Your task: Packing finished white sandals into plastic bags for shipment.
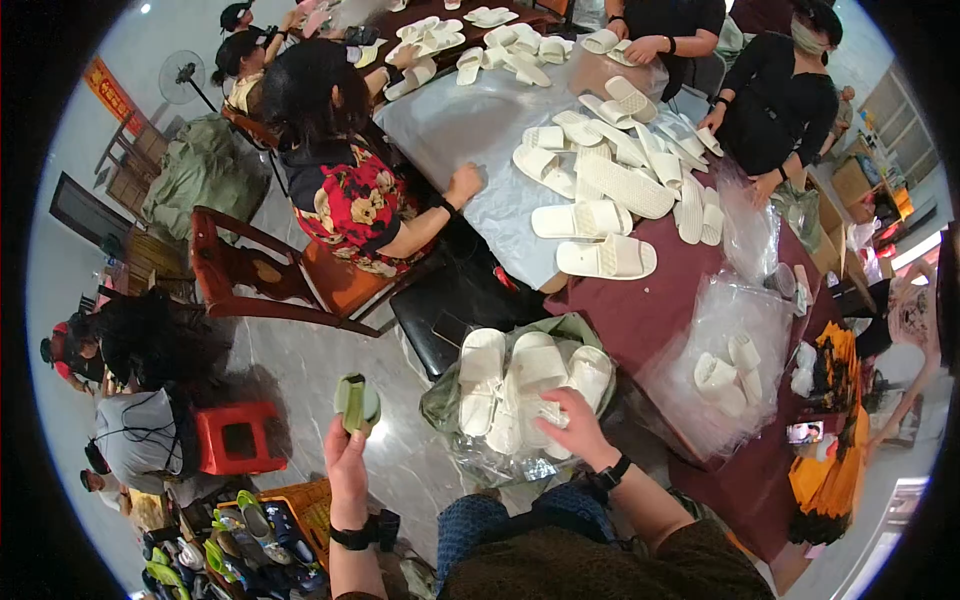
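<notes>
1. Here, the left hand (347,462) is raised at about 7 o'clock in the view, fingers closed around a pair of green slippers (356,402) held upright and pressed sole to sole, so the two stay together as one bundle clear of the floor.
2. The right hand (575,428), at about 5 o'clock, reaches forward with its palm down into a clear plastic bag (470,455) on the person's lap; its fingers curl over white slippers (530,385), gripping one near the heel.
3. The bag's mouth lies open toward the person, so the heaped slippers can be reached from above.
4. Both forearms come up from the lower edge, each with a dark wristband; the left elbow is bent sharply, the right arm more extended.
5. Toward 1 o'clock, a dark red table (640,310) carries more white slippers and loose plastic bags, with other people seated around it.
</notes>
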`<act>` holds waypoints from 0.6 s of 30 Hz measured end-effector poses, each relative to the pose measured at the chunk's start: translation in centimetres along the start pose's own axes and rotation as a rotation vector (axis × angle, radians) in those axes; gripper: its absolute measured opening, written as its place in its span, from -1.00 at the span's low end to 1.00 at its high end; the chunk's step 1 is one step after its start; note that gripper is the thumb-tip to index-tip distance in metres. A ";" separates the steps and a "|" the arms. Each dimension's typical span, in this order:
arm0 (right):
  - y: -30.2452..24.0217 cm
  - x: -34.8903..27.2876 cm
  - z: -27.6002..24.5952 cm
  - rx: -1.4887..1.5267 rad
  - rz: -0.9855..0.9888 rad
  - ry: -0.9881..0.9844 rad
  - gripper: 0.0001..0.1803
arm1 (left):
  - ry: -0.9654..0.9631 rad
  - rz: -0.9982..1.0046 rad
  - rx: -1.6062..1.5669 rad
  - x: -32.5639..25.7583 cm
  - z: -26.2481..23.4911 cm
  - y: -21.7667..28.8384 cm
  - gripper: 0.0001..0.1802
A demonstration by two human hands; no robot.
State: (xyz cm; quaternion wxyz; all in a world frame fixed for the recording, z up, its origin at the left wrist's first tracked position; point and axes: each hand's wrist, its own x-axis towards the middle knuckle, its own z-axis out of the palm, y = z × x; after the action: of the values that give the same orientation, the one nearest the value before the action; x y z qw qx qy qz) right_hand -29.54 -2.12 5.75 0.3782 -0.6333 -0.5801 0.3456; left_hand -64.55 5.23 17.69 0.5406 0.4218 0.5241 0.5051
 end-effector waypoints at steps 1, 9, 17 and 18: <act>-1.4 0.7 0.2 0.006 -0.006 0.006 -0.48 | -0.098 0.005 -0.044 -0.4 1.5 1.7 -0.71; -6.4 1.9 0.6 0.418 -0.113 -0.102 0.30 | -0.687 -0.147 -0.255 -3.1 15.1 5.2 -0.60; 1.4 1.4 -11.2 0.131 0.056 0.506 -0.17 | -0.926 -0.015 -0.040 -0.2 28.0 -0.2 -0.58; 4.0 1.8 -12.4 0.115 0.061 0.574 -0.19 | -0.932 -0.019 -0.044 -0.4 29.3 -0.2 -0.58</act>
State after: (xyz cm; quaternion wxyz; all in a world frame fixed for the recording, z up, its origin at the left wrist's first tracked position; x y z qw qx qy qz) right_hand -16.65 -1.50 8.14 0.5516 -0.6998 -0.4095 0.1959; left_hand -35.39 6.99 20.36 0.7318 0.5874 0.2183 0.2681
